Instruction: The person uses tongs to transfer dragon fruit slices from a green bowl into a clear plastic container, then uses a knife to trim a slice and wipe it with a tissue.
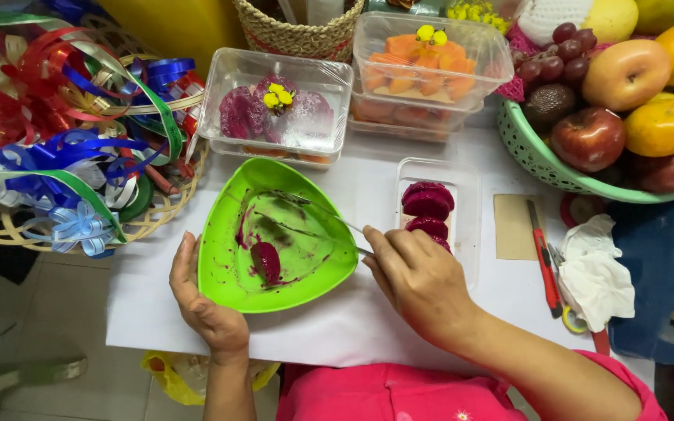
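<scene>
My left hand (pixel 200 300) grips the left rim of a green triangular plate (pixel 224 269) stained with purple juice. One slice of red dragon fruit (pixel 265 261) lies on the plate. My right hand (pixel 415 273) holds thin metal tongs (pixel 329 218) whose tips reach over the plate. Right of the plate stands an open clear plastic tray (pixel 466 203) with several dragon fruit slices (pixel 427 204) stacked in it.
Behind stand two lidded clear boxes, one with dragon fruit (pixel 274 109), one with orange fruit pieces (pixel 423 66). A green basket of apples, oranges and grapes (pixel 626 101) sits at right. A basket of ribbons (pixel 64 132) is at left. A red box cutter (pixel 544 261) and a white cloth (pixel 598 273) lie at right.
</scene>
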